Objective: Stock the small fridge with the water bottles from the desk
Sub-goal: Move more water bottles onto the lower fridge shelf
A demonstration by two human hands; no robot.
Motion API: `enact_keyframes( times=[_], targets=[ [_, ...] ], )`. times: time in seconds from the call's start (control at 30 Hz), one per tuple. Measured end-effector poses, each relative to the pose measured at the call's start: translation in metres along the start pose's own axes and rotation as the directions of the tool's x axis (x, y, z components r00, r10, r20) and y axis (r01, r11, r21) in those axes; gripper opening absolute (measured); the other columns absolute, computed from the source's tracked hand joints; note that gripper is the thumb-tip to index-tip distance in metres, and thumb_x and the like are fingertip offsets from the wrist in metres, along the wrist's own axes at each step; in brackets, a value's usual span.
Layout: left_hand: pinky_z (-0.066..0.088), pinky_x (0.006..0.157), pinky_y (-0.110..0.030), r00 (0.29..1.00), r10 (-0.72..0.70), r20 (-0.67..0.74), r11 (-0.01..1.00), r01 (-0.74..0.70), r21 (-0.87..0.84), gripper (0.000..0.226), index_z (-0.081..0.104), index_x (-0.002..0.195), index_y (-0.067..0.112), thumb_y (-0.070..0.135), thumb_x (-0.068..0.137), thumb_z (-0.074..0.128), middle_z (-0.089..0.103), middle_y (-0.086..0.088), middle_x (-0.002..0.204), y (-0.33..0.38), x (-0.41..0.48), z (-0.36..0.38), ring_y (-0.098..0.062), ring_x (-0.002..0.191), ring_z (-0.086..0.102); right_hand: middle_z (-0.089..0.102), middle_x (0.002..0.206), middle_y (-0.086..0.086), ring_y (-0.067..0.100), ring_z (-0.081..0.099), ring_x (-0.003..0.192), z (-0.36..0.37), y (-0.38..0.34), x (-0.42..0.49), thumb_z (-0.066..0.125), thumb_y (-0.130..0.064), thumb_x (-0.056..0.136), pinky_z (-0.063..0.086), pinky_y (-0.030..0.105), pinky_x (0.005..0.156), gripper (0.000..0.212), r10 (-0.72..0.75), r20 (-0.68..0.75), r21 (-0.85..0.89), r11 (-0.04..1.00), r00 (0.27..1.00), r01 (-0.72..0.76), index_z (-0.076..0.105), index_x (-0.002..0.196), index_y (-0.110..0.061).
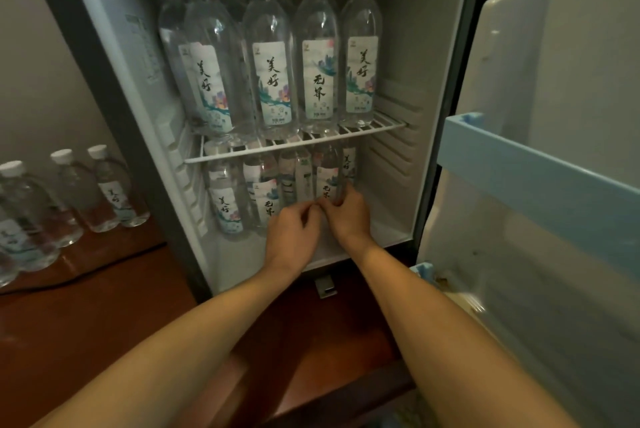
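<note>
- Both your arms reach into the lower compartment of the small fridge point(398, 47), its door point(561, 64) swung wide on your right.
- Your right grip point(349, 216) is curled round the lower body of an upright bottle point(327, 182) at the right end of the bottom row, with fingers showing along its right flank.
- Your left grip point(294, 230) sits just beside the right one, fingers curled and meeting it near the foot of that same bottle. Whether it pinches the bottle or only touches it cannot be told from this view.
- The relation that counts: the bottle stands straight ahead of both grips and a little above them, its long axis vertical and its neck close under the wire shelf point(381, 123). The right grip is the nearer one and appears to carry it.
- Bare fridge floor shows to the right of the bottle and in front of it (likely room to settle it there without tipping).
- Neighbouring bottles point(225, 202) stand upright to its left, close enough that a sideways nudge could knock them.
- The wire shelf above holds a front row of upright bottles point(270, 64), with more caps visible behind.
- The job looks well along but unfinished — spare bottles point(110, 185) stand on the table point(86, 323) to your left, outside the fridge and well apart from both grips.
- Your left arm lies nearer that stock, so the next fetch probably falls to it.
</note>
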State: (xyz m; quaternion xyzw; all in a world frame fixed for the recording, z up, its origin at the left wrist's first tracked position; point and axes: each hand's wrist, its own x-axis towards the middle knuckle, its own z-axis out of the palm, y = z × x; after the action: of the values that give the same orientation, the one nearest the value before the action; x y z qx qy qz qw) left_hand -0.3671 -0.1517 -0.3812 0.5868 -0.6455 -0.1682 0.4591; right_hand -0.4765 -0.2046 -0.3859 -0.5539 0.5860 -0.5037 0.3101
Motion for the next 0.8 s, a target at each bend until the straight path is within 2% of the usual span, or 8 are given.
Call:
enact_keyframes(
  times=[0.07,0.13,0.23,0.33,0.47,0.6,0.7,0.8],
  targets=[
    [0.046,0.062,-0.018,1.000,-0.014,0.000,1.000,0.014,-0.007,0.026,0.079,0.107,0.019,0.023,0.107,0.053,0.072,0.009,0.079,0.003,-0.005,-0.009,-0.004,0.071,0.064,0.071,0.114,0.009,0.026,0.068,0.107,-0.001,-0.003,-0.010,0.071,-0.015,0.092,0.053,0.033,0.088,0.041,0.048,-0.023,-0.024,0.999,0.999,-0.049,0.055,0.130,-0.012],
    [0.047,0.065,-0.017,1.000,-0.021,-0.021,1.000,0.021,0.005,0.026,0.079,0.105,0.018,0.024,0.107,0.054,0.075,0.005,0.085,0.007,-0.013,-0.021,-0.005,0.074,0.065,0.069,0.117,0.009,0.027,0.066,0.108,-0.003,-0.010,-0.026,0.066,-0.015,0.095,0.051,0.034,0.088,0.044,0.065,-0.065,-0.033,0.997,0.996,-0.067,0.047,0.135,-0.013],
    [0.046,0.071,-0.019,0.997,-0.030,-0.069,0.998,0.034,0.052,0.025,0.078,0.110,0.018,0.026,0.106,0.055,0.076,0.004,0.093,0.015,-0.025,-0.040,-0.003,0.077,0.063,0.062,0.098,-0.006,0.021,0.064,0.100,-0.006,-0.025,-0.050,0.066,-0.021,0.095,0.048,0.032,0.083,0.034,0.024,-0.082,-0.054,0.998,0.996,-0.028,0.050,0.125,-0.018],
    [0.052,0.082,-0.027,0.993,-0.047,-0.106,0.998,0.051,0.028,0.023,0.078,0.112,0.021,0.026,0.104,0.057,0.076,0.008,0.097,0.027,-0.045,-0.067,-0.008,0.088,0.067,0.058,0.087,-0.012,0.018,0.065,0.093,-0.004,-0.048,-0.082,0.067,-0.025,0.093,0.051,0.034,0.078,0.020,-0.090,-0.053,-0.091,0.992,0.995,0.085,0.053,0.108,-0.025],
    [0.058,0.077,-0.038,0.980,-0.039,-0.193,0.999,0.039,-0.002,0.017,0.077,0.094,0.024,0.029,0.099,0.061,0.074,0.006,0.081,0.026,-0.075,-0.111,-0.016,0.081,0.070,0.066,0.082,-0.008,0.017,0.066,0.082,0.009,-0.082,-0.125,0.068,-0.026,0.088,0.053,0.035,0.072,0.012,-0.313,-0.019,-0.089,0.946,0.950,0.310,0.060,0.096,-0.025],
    [0.055,0.073,-0.041,0.952,-0.078,-0.294,0.995,0.092,0.033,0.018,0.071,0.089,0.027,0.031,0.099,0.058,0.070,0.008,0.077,0.010,-0.100,-0.153,-0.019,0.080,0.066,0.063,0.073,-0.009,0.012,0.063,0.074,0.037,-0.112,-0.159,0.067,-0.026,0.086,0.052,0.035,0.069,0.007,-0.406,0.017,-0.020,0.914,0.914,0.406,0.060,0.087,-0.023],
    [0.055,0.074,-0.040,0.922,-0.113,-0.370,0.987,0.146,0.062,0.018,0.070,0.091,0.030,0.035,0.101,0.056,0.070,0.011,0.082,-0.011,-0.120,-0.193,-0.018,0.084,0.067,0.062,0.071,-0.009,0.009,0.061,0.070,0.075,-0.135,-0.187,0.066,-0.024,0.089,0.053,0.038,0.068,0.006,-0.488,0.075,0.032,0.873,0.869,0.488,0.062,0.085,-0.021],
    [0.054,0.079,-0.041,0.888,-0.188,-0.420,0.973,0.226,0.043,0.014,0.068,0.093,0.035,0.036,0.102,0.057,0.071,0.012,0.088,-0.038,-0.133,-0.230,-0.019,0.091,0.067,0.061,0.072,-0.011,0.006,0.059,0.072,0.115,-0.152,-0.209,0.063,-0.021,0.093,0.051,0.032,0.069,0.005,-0.527,0.152,0.105,0.850,0.836,0.517,0.063,0.088,-0.019]
  ],
)
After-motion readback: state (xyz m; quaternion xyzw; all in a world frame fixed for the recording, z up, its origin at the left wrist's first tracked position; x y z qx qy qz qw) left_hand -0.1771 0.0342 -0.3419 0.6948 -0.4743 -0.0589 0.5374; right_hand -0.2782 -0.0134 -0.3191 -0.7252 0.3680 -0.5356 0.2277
